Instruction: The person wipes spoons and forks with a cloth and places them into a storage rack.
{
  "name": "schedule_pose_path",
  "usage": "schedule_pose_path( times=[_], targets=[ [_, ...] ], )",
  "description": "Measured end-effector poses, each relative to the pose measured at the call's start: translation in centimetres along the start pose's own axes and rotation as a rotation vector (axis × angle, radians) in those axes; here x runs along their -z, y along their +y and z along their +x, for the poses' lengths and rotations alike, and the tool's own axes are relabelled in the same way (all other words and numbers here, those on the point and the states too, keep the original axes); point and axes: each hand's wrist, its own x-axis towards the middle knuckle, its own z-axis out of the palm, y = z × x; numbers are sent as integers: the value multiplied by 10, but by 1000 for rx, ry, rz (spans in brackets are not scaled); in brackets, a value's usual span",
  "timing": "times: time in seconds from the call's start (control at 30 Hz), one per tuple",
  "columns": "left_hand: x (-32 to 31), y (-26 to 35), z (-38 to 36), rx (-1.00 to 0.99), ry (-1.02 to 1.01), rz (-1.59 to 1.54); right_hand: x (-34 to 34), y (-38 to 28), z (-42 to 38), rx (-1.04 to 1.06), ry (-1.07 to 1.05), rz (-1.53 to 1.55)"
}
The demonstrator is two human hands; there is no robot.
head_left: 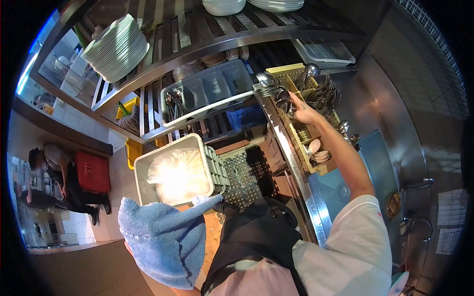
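A fluffy blue towel (pixel 163 237) is draped over my left hand (pixel 129 248), which supports it; only a sliver of the hand shows and its fingers are hidden. My right hand (pixel 305 113) reaches into a yellow cutlery rack (pixel 302 133) with several compartments. Its fingers are closed around a bunch of spoons (pixel 282 97) at the rack's left side. Dark forks (pixel 326 93) fill the compartment beside it. Large serving spoons (pixel 266 79) lie at the far corner, and pale soup spoons (pixel 316 148) stand at the near end.
A grey divided cutlery tray (pixel 212 86) on the slatted shelf holds some spoons at its left. Stacked white plates (pixel 116 49) stand above. Below is a grey crate (pixel 170 143) with a plastic bag. The sink (pixel 368 172) lies right; another person (pixel 54 167) sits far left.
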Motion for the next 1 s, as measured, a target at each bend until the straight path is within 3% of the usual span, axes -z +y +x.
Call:
schedule_pose_path(
  times=[0.07, 0.13, 0.17, 0.27, 0.33, 0.43, 0.6, 0.77, 0.83, 1.0],
  targets=[
    [-6, -1, 5, -16, -11, 12, 1, -4, -2, -101, -43, 27],
    [-4, 0, 1, -32, -24, 23, 3, 1, 0, -47, -69, -276],
    [-5, -1, 3, -41, -30, 28, 2, 5, 1, -47, -67, -276],
    [-6, -4, 6, -64, -44, 47, -6, 10, 10, 87, 38, -366],
    [-5, -5, 7, -78, -55, 63, -15, 16, 17, -28, 278, -461],
    [-5, -6, 7, -97, -70, 89, -27, 11, 22, -93, 436, -504],
    [-6, -9, 7, -120, -88, 127, -34, 24, 31, -76, 637, -476],
    [-7, -10, 5, -149, -104, 164, -39, 13, 23, 34, 647, -453],
    [-8, -10, 2, -164, -109, 174, -37, 17, 23, 157, 613, -299],
    [-6, -20, 15, -212, -120, 208, -27, 20, 23, 107, 709, -125]
  ],
)
